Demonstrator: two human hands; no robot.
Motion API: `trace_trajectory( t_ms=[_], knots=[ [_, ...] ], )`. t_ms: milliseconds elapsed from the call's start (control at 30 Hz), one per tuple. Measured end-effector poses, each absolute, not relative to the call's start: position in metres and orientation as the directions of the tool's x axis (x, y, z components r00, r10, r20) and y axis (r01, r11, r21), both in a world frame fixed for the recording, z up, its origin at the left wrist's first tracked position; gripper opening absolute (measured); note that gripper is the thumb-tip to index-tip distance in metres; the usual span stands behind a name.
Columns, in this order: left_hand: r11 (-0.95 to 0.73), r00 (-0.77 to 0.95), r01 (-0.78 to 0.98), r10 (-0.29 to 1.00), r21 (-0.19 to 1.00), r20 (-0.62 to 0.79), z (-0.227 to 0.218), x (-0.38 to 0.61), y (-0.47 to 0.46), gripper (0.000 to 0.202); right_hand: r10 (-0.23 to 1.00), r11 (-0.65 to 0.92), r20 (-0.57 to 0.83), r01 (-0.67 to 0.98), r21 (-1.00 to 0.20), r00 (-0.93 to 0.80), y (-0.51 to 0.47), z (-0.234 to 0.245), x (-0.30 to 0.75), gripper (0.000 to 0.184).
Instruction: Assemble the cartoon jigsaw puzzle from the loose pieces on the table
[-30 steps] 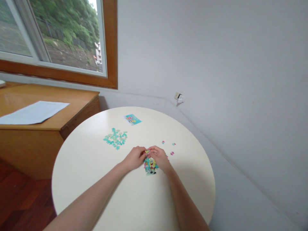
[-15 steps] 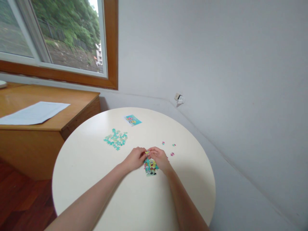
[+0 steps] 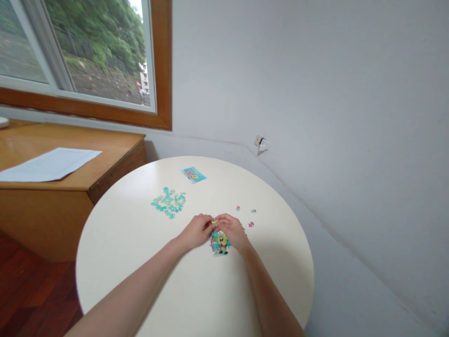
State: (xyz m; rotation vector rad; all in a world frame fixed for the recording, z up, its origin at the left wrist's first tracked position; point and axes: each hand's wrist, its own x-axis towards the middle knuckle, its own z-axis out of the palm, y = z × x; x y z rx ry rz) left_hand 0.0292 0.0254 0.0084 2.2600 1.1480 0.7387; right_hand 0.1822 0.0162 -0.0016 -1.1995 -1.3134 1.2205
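Observation:
A partly joined jigsaw puzzle (image 3: pixel 222 241) with a yellow cartoon figure lies on the round white table (image 3: pixel 133 262), between and below my hands. My left hand (image 3: pixel 197 230) is closed at the puzzle's upper left, thumb and fingertips pinching at its top edge. From the other side my right hand (image 3: pixel 234 231) bends over the top, its fingertips meeting the left ones at a small yellowish jigsaw piece (image 3: pixel 214 222). The fingers partly cover that piece, and the right hand hides some of the puzzle's right side.
Loose teal pieces (image 3: pixel 169 203) lie in a heap to the left. Several pink-and-teal pieces (image 3: pixel 251 224) are scattered right of my right hand. A picture card (image 3: pixel 193 175) rests near the far edge. Beyond stands a wooden desk (image 3: pixel 115 145) with paper (image 3: pixel 52 164), beside the wall.

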Motion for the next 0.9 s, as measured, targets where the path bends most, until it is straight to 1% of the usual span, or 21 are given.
trace_trajectory(
  t_ms=[300, 700, 833, 900],
  knots=[
    [-0.528, 0.499, 0.577, 0.832, 0.623, 0.243, 0.0042, 0.0296, 0.0279, 0.021, 0.996, 0.051, 0.044, 0.081, -0.995, -0.084, 0.0165, -0.0044, 0.1833, 0.015],
    [-0.559, 0.517, 0.563, 0.813, 0.609, 0.268, 0.0036, 0.0292, 0.0283, 0.022, 0.994, 0.049, 0.039, 0.102, -0.994, -0.097, 0.0158, -0.002, 0.1826, 0.013],
    [-0.572, 0.534, 0.56, 0.802, 0.599, 0.267, 0.0069, 0.0289, 0.0266, 0.018, 0.993, 0.061, 0.045, 0.153, -0.986, -0.106, 0.0123, -0.001, 0.1827, 0.011],
    [-0.577, 0.538, 0.563, 0.799, 0.592, 0.267, 0.0086, 0.0283, 0.0251, 0.017, 0.99, 0.104, 0.081, 0.205, -0.973, -0.114, 0.01, -0.0015, 0.182, 0.011]
  ],
)
